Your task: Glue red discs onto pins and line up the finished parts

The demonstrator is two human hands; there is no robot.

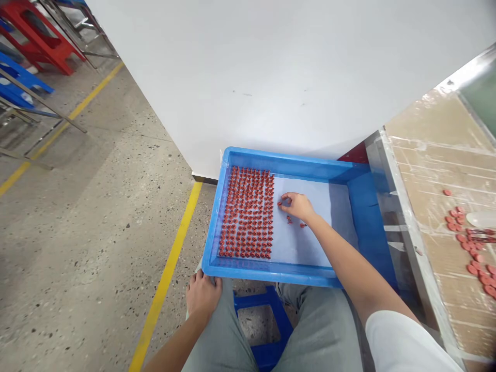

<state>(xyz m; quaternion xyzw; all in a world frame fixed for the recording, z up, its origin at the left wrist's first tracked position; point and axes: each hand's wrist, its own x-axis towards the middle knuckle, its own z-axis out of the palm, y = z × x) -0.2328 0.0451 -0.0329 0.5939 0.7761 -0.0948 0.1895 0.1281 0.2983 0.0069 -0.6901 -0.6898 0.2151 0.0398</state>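
Note:
Over the bare part of a blue plastic tray (pixel 287 272), my right hand (pixel 298 205) pinches a small red piece (pixel 279 204) between thumb and finger. Its exact kind is too small to make out. To its left, many like red pieces (pixel 248 214) with pointed tops stand upright in close rows. Below my right hand, a few loose red pieces (pixel 289 220) lie on the tray's pale bottom. My left hand (pixel 203 293) rests on my left knee beside the tray's near left corner, fingers laid over the trouser cloth and holding nothing.
A white panel (pixel 271 77) rises behind the tray. At right, a tape-covered table (pixel 422 201) bears red discs (pixel 476 258) and a white oval object (pixel 480 219). A blue stool (pixel 284 323) shows between my legs. Red (pixel 46 46) and blue stools stand far left, past a yellow floor line (pixel 170 263).

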